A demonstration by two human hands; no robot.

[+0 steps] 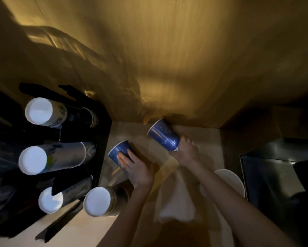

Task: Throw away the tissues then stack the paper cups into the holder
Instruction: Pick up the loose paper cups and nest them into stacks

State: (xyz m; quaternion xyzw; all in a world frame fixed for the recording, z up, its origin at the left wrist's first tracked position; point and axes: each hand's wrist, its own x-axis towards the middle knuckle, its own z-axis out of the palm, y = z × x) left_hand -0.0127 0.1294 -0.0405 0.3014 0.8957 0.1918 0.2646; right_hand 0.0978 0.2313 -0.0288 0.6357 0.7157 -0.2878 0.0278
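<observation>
I see a dim alcove: a wood-grain back wall (176, 50) glows amber under warm light from above, shadows falling across its left. A pale countertop (74, 229) runs near; a dark glossy box (270, 175) sits right.

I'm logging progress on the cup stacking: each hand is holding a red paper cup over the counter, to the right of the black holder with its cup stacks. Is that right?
Not quite: the cups are blue, not red. The head view shows the left hand on one blue paper cup and the right hand gripping another blue paper cup, both over the counter, to the right of the black holder.
</observation>
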